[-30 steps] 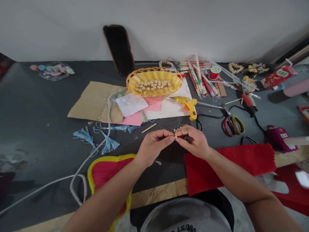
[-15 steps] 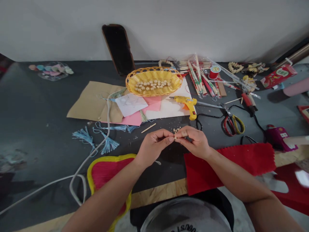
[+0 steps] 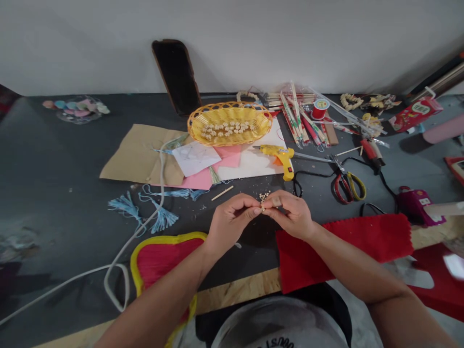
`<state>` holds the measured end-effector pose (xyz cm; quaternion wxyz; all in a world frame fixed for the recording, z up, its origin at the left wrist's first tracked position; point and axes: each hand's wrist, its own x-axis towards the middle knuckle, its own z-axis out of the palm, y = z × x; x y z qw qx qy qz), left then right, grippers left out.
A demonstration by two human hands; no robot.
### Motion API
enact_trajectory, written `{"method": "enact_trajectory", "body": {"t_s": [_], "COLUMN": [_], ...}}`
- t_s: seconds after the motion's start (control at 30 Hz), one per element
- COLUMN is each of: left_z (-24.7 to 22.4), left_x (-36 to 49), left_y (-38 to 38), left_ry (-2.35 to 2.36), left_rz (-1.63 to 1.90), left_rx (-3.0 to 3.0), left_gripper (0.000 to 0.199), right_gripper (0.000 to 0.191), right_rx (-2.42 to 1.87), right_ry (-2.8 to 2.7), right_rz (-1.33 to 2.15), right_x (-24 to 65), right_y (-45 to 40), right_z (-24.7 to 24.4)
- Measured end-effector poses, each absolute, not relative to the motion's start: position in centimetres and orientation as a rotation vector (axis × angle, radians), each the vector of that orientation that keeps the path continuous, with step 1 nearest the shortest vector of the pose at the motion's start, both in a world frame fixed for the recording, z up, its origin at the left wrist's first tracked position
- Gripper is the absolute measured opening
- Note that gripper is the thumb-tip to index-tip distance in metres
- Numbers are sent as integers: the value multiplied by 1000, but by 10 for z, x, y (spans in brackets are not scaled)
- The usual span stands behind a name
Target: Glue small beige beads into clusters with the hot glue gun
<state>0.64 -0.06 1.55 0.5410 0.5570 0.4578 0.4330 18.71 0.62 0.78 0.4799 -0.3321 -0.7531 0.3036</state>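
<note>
From the head view, your left hand (image 3: 232,223) and right hand (image 3: 291,215) are both closed to a pinch, their fingertips meeting and gripping a small cluster of cream beads (image 3: 264,199). Measured from that cluster, a yellow glue gun (image 3: 279,157) lies just ahead, a woven yellow basket (image 3: 232,104) holding similar beads sits farther ahead, red felt (image 3: 344,246) lies near and to the right, and scissors (image 3: 348,188) lie farther right.
</note>
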Motion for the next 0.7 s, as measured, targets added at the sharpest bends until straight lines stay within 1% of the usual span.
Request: {"method": "enact_trajectory", "body": {"t_s": [0.13, 0.43, 0.6, 0.7], "left_z": [14, 9, 6, 5], "left_x": [6, 8, 6, 3], "left_y": [-2, 1, 1, 2], "left_ry": [1095, 1009, 1015, 975], "left_rz": [1019, 1020, 1027, 1038], "left_rx": [1234, 855, 860, 914], "left_gripper": [9, 21, 21, 22], "right_gripper": [10, 10, 10, 8], "right_rx": [-813, -930, -973, -979], "right_ry": [-1855, -1706, -1536, -1535], "right_rz": [714, 767, 879, 908], "right_x": [187, 193, 195, 194], "right_y": [6, 6, 6, 5], "right_z": [9, 6, 0, -1]}}
